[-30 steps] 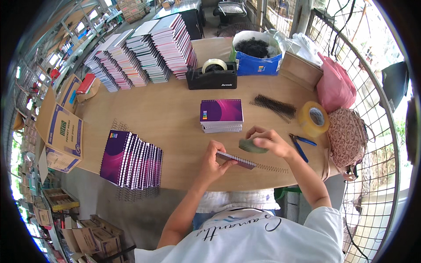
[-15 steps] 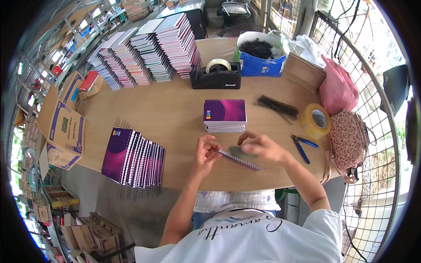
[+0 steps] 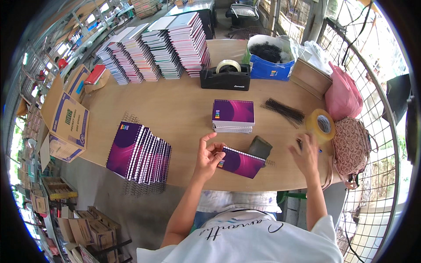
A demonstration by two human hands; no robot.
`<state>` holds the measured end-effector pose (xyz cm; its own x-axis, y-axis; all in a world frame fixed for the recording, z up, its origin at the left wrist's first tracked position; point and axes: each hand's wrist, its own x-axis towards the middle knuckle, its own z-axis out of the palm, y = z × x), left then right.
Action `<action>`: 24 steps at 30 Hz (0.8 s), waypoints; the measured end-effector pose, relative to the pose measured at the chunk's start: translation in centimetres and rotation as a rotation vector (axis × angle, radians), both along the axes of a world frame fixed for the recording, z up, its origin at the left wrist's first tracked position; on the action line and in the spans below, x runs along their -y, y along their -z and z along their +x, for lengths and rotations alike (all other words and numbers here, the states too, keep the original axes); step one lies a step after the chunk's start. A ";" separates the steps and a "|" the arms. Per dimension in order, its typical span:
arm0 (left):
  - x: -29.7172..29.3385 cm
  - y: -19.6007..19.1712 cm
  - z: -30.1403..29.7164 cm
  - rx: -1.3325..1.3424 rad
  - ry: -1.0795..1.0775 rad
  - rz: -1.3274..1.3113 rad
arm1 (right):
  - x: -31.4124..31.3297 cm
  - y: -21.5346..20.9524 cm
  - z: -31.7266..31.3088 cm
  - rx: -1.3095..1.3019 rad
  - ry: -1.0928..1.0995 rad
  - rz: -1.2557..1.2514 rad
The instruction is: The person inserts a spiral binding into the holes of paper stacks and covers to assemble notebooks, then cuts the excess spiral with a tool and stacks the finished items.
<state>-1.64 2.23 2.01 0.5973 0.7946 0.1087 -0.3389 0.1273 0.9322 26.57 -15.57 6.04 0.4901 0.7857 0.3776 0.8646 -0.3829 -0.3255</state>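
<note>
Between the thumb and fingers of my left hand (image 3: 208, 157) is the left end of a purple spiral notebook (image 3: 242, 164), tilted on the table. A spiral coil runs along its upper edge, and loose coil (image 3: 270, 162) sticks out past the right end. Just behind it lies a dark green block (image 3: 260, 147). My right hand (image 3: 307, 155) is over the blue-handled pliers (image 3: 320, 151), fingers apart; most of the pliers is hidden beneath it. Beyond the notebook sits a small stack of purple notebooks (image 3: 233, 112). At left, more spiral notebooks (image 3: 140, 153) lie overlapped in a row.
Black coils (image 3: 284, 111) and a tape roll (image 3: 321, 125) lie at right, beside a patterned bag (image 3: 351, 142) and a pink bag (image 3: 344, 92). At the back stand a tape dispenser (image 3: 225, 80), a blue box of coils (image 3: 272, 70) and tall notebook stacks (image 3: 188, 46). An open carton (image 3: 68, 118) is far left.
My right hand has left the green block beside the notebook and moved right to the pliers. The notebook has tipped so its purple cover shows. My left hand still holds it. The view has shifted slightly.
</note>
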 end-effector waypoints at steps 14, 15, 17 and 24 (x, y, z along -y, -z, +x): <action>2.0 -4.8 0.3 -0.047 0.026 0.084 | -3.8 -8.3 -4.3 0.304 -0.671 0.215; 2.0 -5.0 0.3 -0.057 0.022 0.085 | -4.5 -8.8 -4.9 0.373 -0.718 0.219; 2.3 -5.6 0.1 -0.077 0.017 0.082 | -5.7 -9.5 -5.8 0.512 -0.806 0.219; 2.6 -6.4 -0.4 -0.150 0.006 0.057 | -7.1 -10.8 -6.7 0.813 -0.963 0.245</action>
